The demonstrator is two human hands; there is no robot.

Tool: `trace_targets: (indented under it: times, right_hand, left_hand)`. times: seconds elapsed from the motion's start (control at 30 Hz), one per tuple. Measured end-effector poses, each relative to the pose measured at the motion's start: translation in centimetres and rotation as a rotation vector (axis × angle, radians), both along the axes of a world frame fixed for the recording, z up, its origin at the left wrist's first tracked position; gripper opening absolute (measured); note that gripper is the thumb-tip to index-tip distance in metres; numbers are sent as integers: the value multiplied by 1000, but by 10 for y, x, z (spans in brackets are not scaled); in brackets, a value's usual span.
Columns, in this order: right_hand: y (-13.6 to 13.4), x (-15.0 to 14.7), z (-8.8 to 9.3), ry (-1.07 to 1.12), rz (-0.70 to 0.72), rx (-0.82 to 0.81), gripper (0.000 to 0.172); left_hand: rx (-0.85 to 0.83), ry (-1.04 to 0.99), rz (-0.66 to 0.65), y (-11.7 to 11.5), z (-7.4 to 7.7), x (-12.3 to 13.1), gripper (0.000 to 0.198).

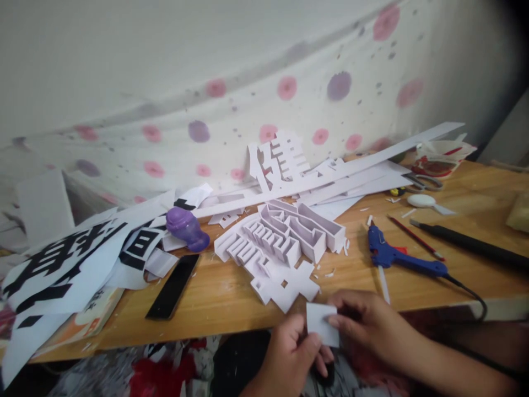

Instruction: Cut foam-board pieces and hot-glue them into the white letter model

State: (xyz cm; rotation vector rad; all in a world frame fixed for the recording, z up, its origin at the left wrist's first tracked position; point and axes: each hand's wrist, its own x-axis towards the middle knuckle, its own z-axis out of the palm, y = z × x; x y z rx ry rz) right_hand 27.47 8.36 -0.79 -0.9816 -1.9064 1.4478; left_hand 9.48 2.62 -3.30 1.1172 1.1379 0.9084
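Note:
Between my two hands, just off the table's front edge, is a small white square of board (321, 324). My left hand (290, 350) is closed on its lower left side, thumb on top. My right hand (366, 318) pinches its right side between thumb and fingers. Just beyond them on the table lies a white character form (276, 248) with raised walls along part of its strokes; its near part is flat with a small square hole. A blue glue gun (403, 256) with a stick in its back rests to the right.
A flat white cut-out character (281, 162) leans at the back behind a long white strip (330, 176). Left are a phone (173, 286), a purple bottle (187, 229) and printed sheets (61, 264). Right are a red pencil (415, 237), a black pen-like tool (471, 242), scissors (425, 182) and a plastic tub (444, 157).

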Motion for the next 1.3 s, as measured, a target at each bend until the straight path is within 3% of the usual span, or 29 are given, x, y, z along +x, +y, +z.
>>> trace_targets:
  times: [0.13,0.33,0.5,0.77,1.1,1.3]
  right_hand:
    - [4,4,3,60,-67,-93,32]
    - [11,13,9,158,-151,-263,38]
    - [9,17,15,198,-166,-324,37]
    - [-1,19,18,224,-118,-293,37]
    - [-11,31,23,214,-104,-212,35]
    - [-13,32,20,246,-86,-190,35]
  left_hand:
    - [1,-100,8,-1,7,-4,33]
    - [-22,-203,75,-6,3,-7,27]
    - [-29,-160,77,-11,8,-2,28]
    - [21,-105,108,-21,13,10,26]
    - [4,-323,167,-35,24,21,24]
    - [33,-244,158,-45,27,22,6]
